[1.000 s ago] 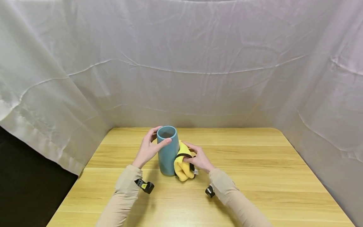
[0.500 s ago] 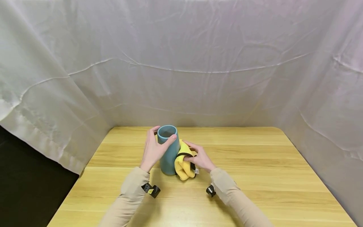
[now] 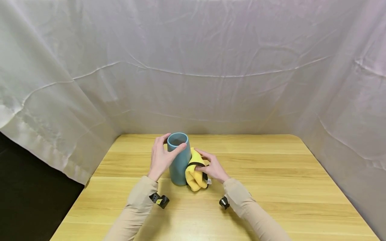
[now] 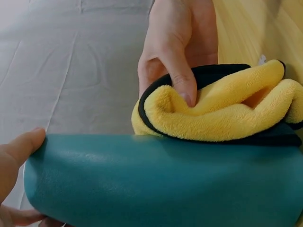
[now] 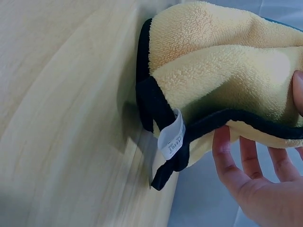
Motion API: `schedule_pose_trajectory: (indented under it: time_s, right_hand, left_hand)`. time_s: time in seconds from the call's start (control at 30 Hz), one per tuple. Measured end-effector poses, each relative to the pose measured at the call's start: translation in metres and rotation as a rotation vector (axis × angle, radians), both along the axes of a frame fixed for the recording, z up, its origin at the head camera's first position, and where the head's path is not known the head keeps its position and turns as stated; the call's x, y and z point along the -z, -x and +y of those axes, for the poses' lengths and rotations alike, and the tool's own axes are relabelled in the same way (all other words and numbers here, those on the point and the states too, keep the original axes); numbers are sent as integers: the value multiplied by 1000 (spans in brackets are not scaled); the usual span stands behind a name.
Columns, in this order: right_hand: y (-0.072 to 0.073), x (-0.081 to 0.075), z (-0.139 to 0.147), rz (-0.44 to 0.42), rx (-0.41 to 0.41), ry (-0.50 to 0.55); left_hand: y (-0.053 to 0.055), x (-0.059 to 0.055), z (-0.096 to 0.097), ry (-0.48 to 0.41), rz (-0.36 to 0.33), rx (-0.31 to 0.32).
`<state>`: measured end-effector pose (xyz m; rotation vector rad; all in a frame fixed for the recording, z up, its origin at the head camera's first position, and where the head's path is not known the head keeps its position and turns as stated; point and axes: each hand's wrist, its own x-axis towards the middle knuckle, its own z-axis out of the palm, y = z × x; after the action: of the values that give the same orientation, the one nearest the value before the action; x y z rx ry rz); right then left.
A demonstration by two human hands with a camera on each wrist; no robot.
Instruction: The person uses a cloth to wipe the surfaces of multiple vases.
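- Shows the blue vase (image 3: 178,169) upright on the wooden table (image 3: 256,184), mouth facing up.
- Grips the vase just below the mouth with the left hand (image 3: 162,159), closing thumb on the near side and fingers around the far left.
- Pinches the yellow cloth (image 3: 196,179) with the right hand (image 3: 214,169), setting thumb in a near-side fold and fingers, slightly spread, behind.
- Holds the cloth directly right of the vase, touching its wall, with the long axis roughly upright alongside and the top lower than the mouth.
- Sets the right hand nearer the cloth, low beside the vase, and the left hand nearer the mouth.
- Angles the right hand up and left toward the vase; raises the left from the vase's near left.
- Reveals a white tag (image 5: 172,137) at the cloth's lower end, right of the vase.
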<state>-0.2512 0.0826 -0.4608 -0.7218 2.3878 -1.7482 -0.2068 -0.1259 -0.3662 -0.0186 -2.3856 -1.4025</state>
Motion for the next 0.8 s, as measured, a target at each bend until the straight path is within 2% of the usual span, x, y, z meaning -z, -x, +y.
schedule_pose_trajectory:
  time_s: [0.1, 0.2, 0.37, 0.47, 0.5, 0.57, 0.63, 0.73, 0.8]
  right_hand:
    - [0, -1, -1, 1, 3, 1]
    - [0, -1, -1, -4, 4, -2]
    - [0, -2, -2, -16, 1, 0]
    - [-1, -1, -2, -16, -2, 2]
    - [-1, -1, -2, -16, -4, 2]
    - [-1, 0, -1, -5, -6, 4]
    - [-1, -1, -1, 3, -7, 3]
    - [-2, -1, -1, 7, -8, 5]
    - [-3, -2, -1, 2, -10, 10]
  left_hand:
    - [3, 0, -7, -27, 6, 58]
    - [8, 1, -17, -82, -10, 148]
    - [16, 3, -36, -164, -93, 328]
    - [18, 4, -42, -167, -116, 395]
    - [18, 5, -42, -159, -113, 400]
    - [16, 6, -37, -133, -100, 364]
    - [13, 9, -30, -108, -74, 287]
    - [8, 11, -19, -119, -42, 166]
    - [7, 12, -16, -135, -18, 123]
